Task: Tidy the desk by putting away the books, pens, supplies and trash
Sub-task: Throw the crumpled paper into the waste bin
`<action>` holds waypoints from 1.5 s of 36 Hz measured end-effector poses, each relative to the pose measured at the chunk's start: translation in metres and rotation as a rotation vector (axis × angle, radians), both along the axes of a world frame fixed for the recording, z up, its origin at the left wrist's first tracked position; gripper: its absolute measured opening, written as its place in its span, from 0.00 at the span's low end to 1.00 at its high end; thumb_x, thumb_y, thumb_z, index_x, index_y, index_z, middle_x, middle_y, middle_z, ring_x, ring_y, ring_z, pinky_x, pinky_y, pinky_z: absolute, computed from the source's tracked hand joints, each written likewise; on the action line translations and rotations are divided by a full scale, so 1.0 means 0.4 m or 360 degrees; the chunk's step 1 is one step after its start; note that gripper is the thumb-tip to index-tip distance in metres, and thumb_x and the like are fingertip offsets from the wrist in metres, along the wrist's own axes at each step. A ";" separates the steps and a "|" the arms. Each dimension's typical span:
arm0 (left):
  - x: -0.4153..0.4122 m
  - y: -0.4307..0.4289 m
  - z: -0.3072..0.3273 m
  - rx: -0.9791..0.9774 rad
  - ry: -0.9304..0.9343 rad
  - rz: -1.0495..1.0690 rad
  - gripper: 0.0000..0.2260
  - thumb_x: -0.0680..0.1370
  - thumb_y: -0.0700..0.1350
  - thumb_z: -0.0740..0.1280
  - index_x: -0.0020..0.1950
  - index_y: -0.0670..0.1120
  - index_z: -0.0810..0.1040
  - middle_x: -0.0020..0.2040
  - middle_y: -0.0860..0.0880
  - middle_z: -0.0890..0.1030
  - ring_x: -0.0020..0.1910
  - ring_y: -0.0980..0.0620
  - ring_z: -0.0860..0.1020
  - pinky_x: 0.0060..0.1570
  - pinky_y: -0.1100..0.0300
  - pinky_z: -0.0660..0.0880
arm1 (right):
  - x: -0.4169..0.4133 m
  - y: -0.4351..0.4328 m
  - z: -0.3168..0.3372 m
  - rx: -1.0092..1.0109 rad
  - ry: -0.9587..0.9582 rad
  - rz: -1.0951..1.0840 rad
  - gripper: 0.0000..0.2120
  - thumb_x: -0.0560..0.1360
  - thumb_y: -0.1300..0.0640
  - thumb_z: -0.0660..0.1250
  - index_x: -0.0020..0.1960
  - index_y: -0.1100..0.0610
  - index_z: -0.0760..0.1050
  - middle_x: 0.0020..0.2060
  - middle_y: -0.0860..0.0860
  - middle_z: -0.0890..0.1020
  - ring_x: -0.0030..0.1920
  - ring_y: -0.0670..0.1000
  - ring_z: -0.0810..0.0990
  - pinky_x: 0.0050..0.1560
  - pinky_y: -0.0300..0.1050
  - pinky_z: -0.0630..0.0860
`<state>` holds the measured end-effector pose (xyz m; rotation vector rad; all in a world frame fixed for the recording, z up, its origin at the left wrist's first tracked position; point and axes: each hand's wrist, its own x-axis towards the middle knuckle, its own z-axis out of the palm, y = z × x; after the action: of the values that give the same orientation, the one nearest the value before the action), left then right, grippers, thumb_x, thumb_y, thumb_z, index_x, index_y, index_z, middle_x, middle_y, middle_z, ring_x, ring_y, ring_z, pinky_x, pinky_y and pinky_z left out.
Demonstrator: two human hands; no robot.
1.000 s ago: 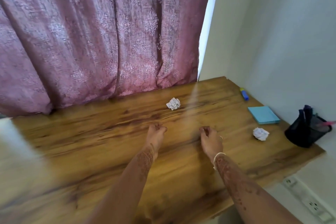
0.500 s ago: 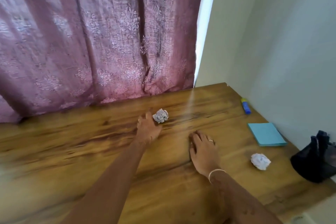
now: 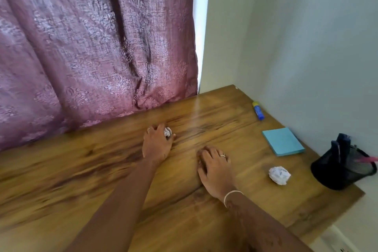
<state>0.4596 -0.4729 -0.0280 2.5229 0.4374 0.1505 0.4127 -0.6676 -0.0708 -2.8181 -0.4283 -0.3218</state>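
Left hand (image 3: 157,145) pinches a crumpled paper ball (image 3: 167,132) on the bench (image 3: 81,180).
The ball sits between thumb and curled fingertips; right hand (image 3: 214,166) lies flat with fingers relaxed, second paper ball (image 3: 279,175) near its right, by the blue sticky-note pad (image 3: 283,141).

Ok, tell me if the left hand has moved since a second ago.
Yes: the left hand went forward, toward the curtain, and now grips the far paper ball it sat short of.

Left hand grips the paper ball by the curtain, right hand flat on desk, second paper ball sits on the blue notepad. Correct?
No. Head view: the second paper ball lies on the bare desk, apart from the blue notepad. The rest holds.
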 end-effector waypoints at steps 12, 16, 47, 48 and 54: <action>-0.038 -0.011 0.003 -0.0389 -0.0102 -0.0107 0.13 0.75 0.45 0.68 0.58 0.45 0.74 0.51 0.46 0.72 0.49 0.49 0.71 0.49 0.61 0.65 | -0.004 -0.001 0.009 0.0038 0.0059 0.0040 0.18 0.76 0.47 0.52 0.60 0.48 0.73 0.60 0.45 0.75 0.61 0.48 0.73 0.58 0.49 0.69; -0.064 -0.027 0.003 -0.0582 -0.0131 -0.0232 0.12 0.75 0.41 0.67 0.58 0.46 0.78 0.52 0.44 0.79 0.51 0.46 0.77 0.49 0.62 0.69 | -0.011 -0.005 0.013 0.0026 0.0056 0.0057 0.18 0.76 0.47 0.51 0.60 0.48 0.74 0.60 0.44 0.75 0.60 0.47 0.74 0.56 0.48 0.69; -0.213 -0.235 0.049 -0.1508 0.0205 -0.0414 0.06 0.80 0.43 0.64 0.53 0.46 0.80 0.58 0.47 0.77 0.53 0.47 0.79 0.40 0.58 0.80 | -0.207 -0.311 0.083 0.0476 0.0206 -0.0926 0.18 0.78 0.57 0.63 0.68 0.52 0.70 0.62 0.55 0.72 0.61 0.57 0.73 0.62 0.50 0.72; -0.223 -0.239 0.051 -0.1529 0.0210 -0.0414 0.06 0.80 0.43 0.64 0.52 0.46 0.80 0.58 0.46 0.77 0.53 0.46 0.80 0.40 0.57 0.80 | -0.218 -0.309 0.088 0.0522 0.0202 -0.0921 0.18 0.78 0.58 0.63 0.67 0.53 0.70 0.62 0.55 0.72 0.61 0.57 0.73 0.62 0.50 0.71; -0.304 -0.265 0.072 -0.1750 0.0266 -0.0429 0.08 0.80 0.39 0.61 0.52 0.44 0.81 0.51 0.44 0.80 0.45 0.48 0.78 0.39 0.57 0.79 | -0.311 -0.285 0.104 0.0837 0.0076 -0.1070 0.18 0.77 0.58 0.62 0.66 0.52 0.70 0.61 0.56 0.73 0.60 0.59 0.74 0.62 0.52 0.70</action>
<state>0.3382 -0.5791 0.0007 1.4791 0.1524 -0.3277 0.2883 -0.7815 -0.0292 -2.3480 0.5575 -0.4180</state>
